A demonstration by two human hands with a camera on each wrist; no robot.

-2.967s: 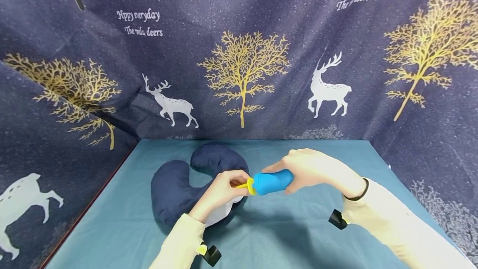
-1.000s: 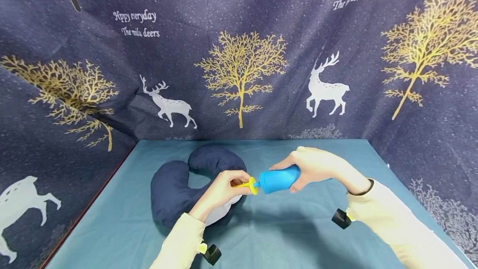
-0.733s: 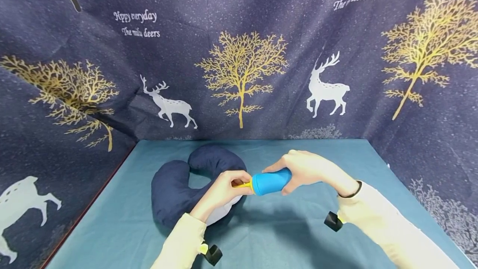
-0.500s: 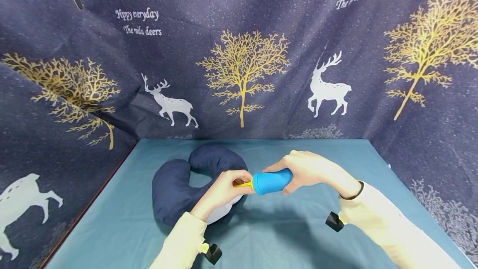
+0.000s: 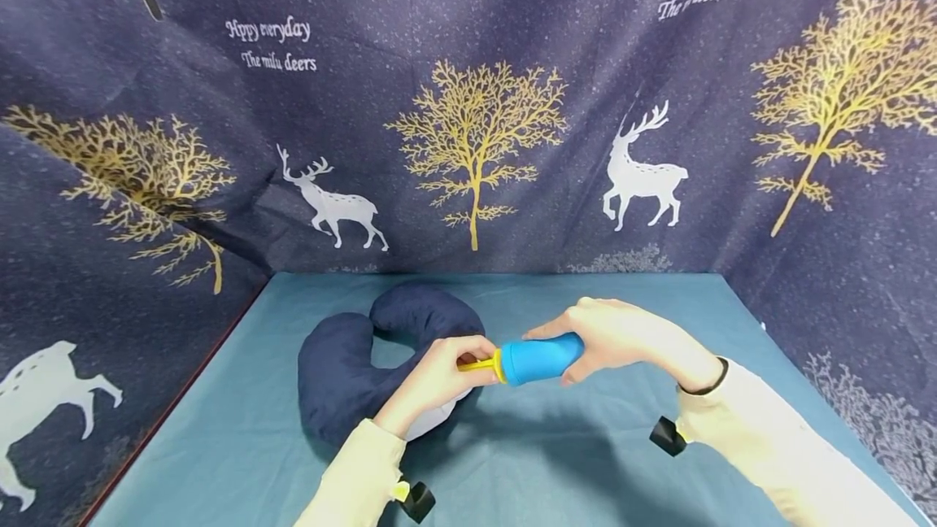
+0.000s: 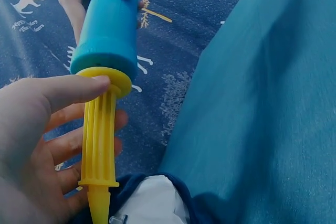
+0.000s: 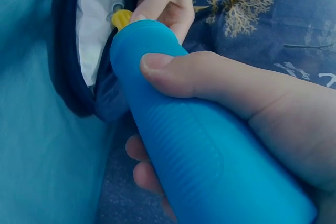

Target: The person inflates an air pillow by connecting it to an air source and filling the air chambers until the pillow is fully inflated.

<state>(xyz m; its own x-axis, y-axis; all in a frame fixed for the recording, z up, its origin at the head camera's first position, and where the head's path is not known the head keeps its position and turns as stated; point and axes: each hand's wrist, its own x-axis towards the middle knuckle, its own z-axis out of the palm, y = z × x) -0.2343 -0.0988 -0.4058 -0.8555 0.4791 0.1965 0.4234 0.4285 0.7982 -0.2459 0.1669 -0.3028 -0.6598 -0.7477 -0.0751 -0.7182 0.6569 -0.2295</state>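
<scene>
Around a blue-and-yellow pump (image 5: pixel 543 359), curled hands (image 5: pixel 443 368) (image 5: pixel 616 335).

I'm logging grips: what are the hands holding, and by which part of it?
A blue and yellow pump-like tool. The left hand holds it by its yellow ribbed end; the right hand grips its blue body.

The dark backdrop (image 5: pixel 512 31) reads "Hppy everyday / The milu deers", repeated, partly creased, at right.
</scene>
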